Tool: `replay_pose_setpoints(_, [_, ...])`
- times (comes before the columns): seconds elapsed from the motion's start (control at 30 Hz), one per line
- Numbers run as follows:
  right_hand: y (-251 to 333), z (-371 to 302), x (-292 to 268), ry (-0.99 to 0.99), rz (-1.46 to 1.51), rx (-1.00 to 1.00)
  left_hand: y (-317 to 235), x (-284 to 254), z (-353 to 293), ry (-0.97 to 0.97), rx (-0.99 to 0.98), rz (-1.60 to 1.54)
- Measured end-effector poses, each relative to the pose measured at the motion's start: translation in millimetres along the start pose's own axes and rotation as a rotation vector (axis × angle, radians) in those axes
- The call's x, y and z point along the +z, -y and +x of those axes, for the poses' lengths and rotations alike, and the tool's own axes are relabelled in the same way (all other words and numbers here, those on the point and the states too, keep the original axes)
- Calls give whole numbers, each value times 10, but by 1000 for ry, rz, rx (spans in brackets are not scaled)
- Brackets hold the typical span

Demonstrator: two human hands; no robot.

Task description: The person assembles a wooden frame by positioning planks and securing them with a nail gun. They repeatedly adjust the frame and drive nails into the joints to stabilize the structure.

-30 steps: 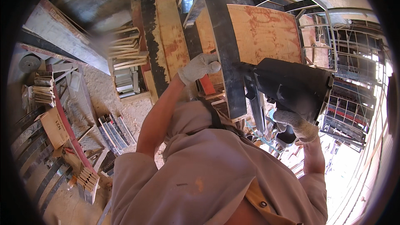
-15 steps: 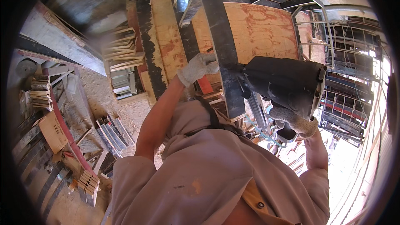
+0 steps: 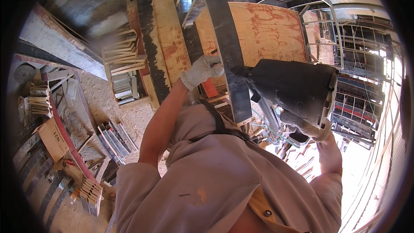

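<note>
A long black board (image 3: 224, 30) runs from the top middle down toward my waist. My right hand (image 3: 307, 128), in a grey glove, is closed around the handle of a black nail gun (image 3: 293, 87). The gun lies tilted, its narrow nose reaching left onto the board's face. My gloved left hand (image 3: 202, 72) is at the board's left edge with its fingers curled in and the thumb near the wood. Whatever those fingers may hold is hidden. A red piece (image 3: 210, 88) shows just below that hand. A thin turquoise hose (image 3: 276, 137) hangs beneath the gun.
Beyond the board stands a stained plywood panel (image 3: 271, 32) with black framing. Stacked wood strips (image 3: 125, 56) stand at left, near a cardboard box (image 3: 53, 140) and more strips (image 3: 91, 191). Metal racking (image 3: 358, 77) fills the right side. Loose scraps lie in bright light at lower right.
The view has shifted slightly, so the board and left hand appear a little further left. Both hands and the nail gun keep nearly the same places against the board.
</note>
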State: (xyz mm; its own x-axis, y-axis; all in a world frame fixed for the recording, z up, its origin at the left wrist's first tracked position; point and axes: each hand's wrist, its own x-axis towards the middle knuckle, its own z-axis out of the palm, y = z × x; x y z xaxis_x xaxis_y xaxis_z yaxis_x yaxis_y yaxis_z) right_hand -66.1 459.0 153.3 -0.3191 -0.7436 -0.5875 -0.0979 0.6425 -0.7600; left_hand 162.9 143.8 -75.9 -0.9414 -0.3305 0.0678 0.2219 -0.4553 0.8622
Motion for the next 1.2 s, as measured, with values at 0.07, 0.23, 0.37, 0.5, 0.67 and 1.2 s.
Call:
replay_pose_setpoints(0.07, [32,5,57,-21,154,-75,37,-83,-1,73,-49,-22])
replay_pose_setpoints(0.23, [-82,74,-82,138,-123,-325,95,-68,15,13,-2,113])
replay_pose_setpoints(0.37, [53,1,-136,92,-725,-577,83,-90,7,16,8,171])
replay_pose_setpoints(0.5, [172,69,-14,123,-325,-239,85,-49,-20,-23,-26,114])
replay_pose_setpoints(0.67, [305,82,45,147,-497,-387,252,33,-49,-226,-65,-60])
replay_pose_setpoints(1.2, [642,150,48,379,130,-119,22,81,-54,-239,87,223])
